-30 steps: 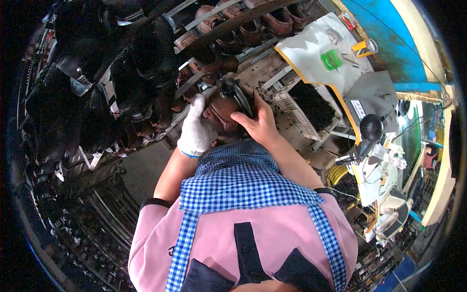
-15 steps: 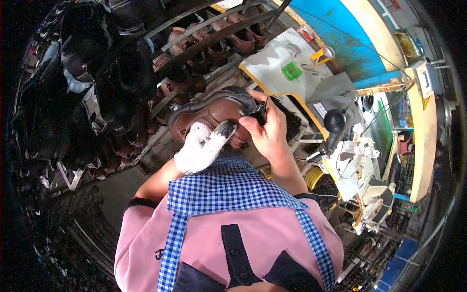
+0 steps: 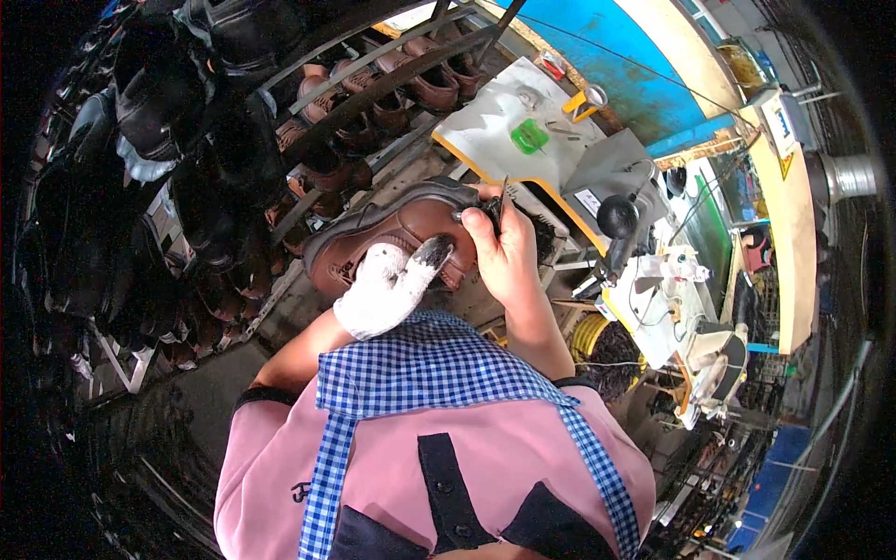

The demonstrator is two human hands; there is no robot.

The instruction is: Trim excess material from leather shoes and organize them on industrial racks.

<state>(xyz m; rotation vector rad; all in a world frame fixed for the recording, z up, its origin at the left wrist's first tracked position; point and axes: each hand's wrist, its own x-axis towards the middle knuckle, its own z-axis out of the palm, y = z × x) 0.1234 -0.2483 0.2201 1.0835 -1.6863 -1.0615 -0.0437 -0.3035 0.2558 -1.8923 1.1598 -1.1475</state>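
Evidently, one shoe shared between two hands

Both hands are occupied, meeting around a brown shoe [image 3: 425, 219] turned on its side in front of the apron [image 3: 439, 369]. The left hand [image 3: 383, 289], in a white glove [image 3: 370, 310] with a darkened thumb, grips the upper from the near side, over the laces. That hold probably carries most of the weight and keeps the heel end turned toward the other hand. The right hand [image 3: 504, 247] is bare, its thumb bent in at the heel; it pinches a small dark piece [image 3: 495, 207] there, with a thin edge sticking up. What that piece is, I cannot tell. Bare fingers presumably give it the finer feel, while the glove likely spares the hand bearing the shoe.

As for position, the shoe lies mostly beyond the left hand: toe out to its left, dark sole along the far edge, heel just beside the right thumb. Farther off, ahead of the left hand, sit rows of other shoes [image 3: 430, 91]. Beyond the right hand stands a bench [image 3: 467, 135] with a green thing [image 3: 529, 136] on it, well apart from both hands.
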